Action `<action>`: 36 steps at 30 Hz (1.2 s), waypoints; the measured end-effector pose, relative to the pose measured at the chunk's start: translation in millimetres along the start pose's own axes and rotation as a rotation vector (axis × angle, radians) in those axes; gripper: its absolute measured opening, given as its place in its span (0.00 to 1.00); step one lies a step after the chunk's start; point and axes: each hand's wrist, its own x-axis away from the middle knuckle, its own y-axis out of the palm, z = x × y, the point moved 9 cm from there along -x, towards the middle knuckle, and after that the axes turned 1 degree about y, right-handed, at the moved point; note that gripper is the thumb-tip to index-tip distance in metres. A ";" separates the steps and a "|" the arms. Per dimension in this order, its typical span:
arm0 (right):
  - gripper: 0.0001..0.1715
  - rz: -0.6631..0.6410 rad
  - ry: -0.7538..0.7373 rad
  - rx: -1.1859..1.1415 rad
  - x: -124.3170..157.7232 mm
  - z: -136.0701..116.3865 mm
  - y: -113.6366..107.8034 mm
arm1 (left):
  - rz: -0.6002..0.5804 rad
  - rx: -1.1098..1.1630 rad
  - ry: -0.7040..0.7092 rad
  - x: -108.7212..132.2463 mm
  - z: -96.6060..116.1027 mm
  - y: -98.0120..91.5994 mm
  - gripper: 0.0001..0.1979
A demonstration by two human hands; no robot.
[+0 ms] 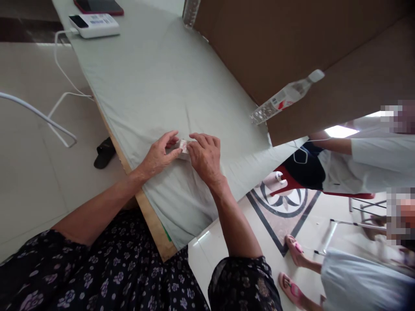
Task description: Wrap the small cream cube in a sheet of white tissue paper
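Near the front edge of the cloth-covered table (155, 86), a small white box-like piece with pinkish marks (183, 146) lies between my two hands. My left hand (161, 152) has its thumb and curled fingers closed on the piece's left side. From the other side, the thumb and bent fingers of my right hand (206, 156) grip it. My fingers partly cover the piece, so its exact kind cannot be made out. It is held low, close to the pale green cloth.
A cardboard partition (275, 52) stands at the right, with a clear plastic bottle (285, 99) against it. A white power bank (95, 26) with a cable and a phone (99, 6) lie at the far left. People sit at the right beyond the partition.
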 end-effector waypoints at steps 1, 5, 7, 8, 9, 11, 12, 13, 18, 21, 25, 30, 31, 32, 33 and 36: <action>0.14 0.009 0.012 -0.011 -1.0 1.9 0.7 | -0.001 -0.011 0.003 0.4 1.9 -0.1 0.28; 0.13 0.047 0.100 -0.121 -4.4 15.9 -1.4 | -0.016 -0.081 0.022 2.5 9.4 0.2 0.29; 0.13 0.038 0.134 -0.178 -8.1 22.4 -2.6 | -0.028 -0.090 0.026 3.0 9.8 1.4 0.32; 0.13 0.030 0.145 -0.199 -10.9 25.1 -3.0 | -0.039 -0.078 0.024 3.1 8.9 2.7 0.34; 0.13 0.022 0.155 -0.215 -14.2 27.8 -3.2 | -0.055 -0.058 0.022 3.2 7.6 4.7 0.36; 0.12 0.017 0.170 -0.234 -21.9 33.9 -3.8 | -0.101 -0.015 0.025 3.6 5.3 10.0 0.39; 0.12 0.021 0.177 -0.239 -25.9 37.2 -4.4 | -0.125 0.001 0.030 4.0 4.6 12.6 0.40; 0.12 0.030 0.181 -0.244 -29.8 40.6 -5.3 | -0.145 0.010 0.036 4.5 4.4 14.9 0.41; 0.12 0.066 0.162 -0.269 -40.2 51.4 -12.5 | -0.176 0.008 0.049 6.3 7.9 17.5 0.41; 0.13 0.093 0.161 -0.296 -39.5 57.1 -18.0 | -0.199 -0.011 0.072 7.1 12.8 18.0 0.42; 0.15 0.102 0.164 -0.334 -43.6 65.9 -20.8 | -0.208 -0.059 0.125 8.2 17.6 18.0 0.42; 0.16 0.105 0.172 -0.339 -67.3 82.5 -16.8 | -0.227 -0.097 0.142 9.3 21.1 19.6 0.38; 0.16 0.109 0.177 -0.340 -73.2 87.3 -14.4 | -0.238 -0.101 0.139 9.4 22.1 20.2 0.36; 0.16 0.116 0.182 -0.342 -78.7 92.5 -11.7 | -0.249 -0.107 0.135 9.5 22.9 20.7 0.34; 0.17 0.124 0.186 -0.343 -83.5 98.0 -8.9 | -0.257 -0.111 0.130 9.5 23.5 21.0 0.32; 0.18 0.176 0.208 -0.358 -88.3 114.6 -4.0 | -0.268 -0.105 0.108 8.7 22.9 20.4 0.33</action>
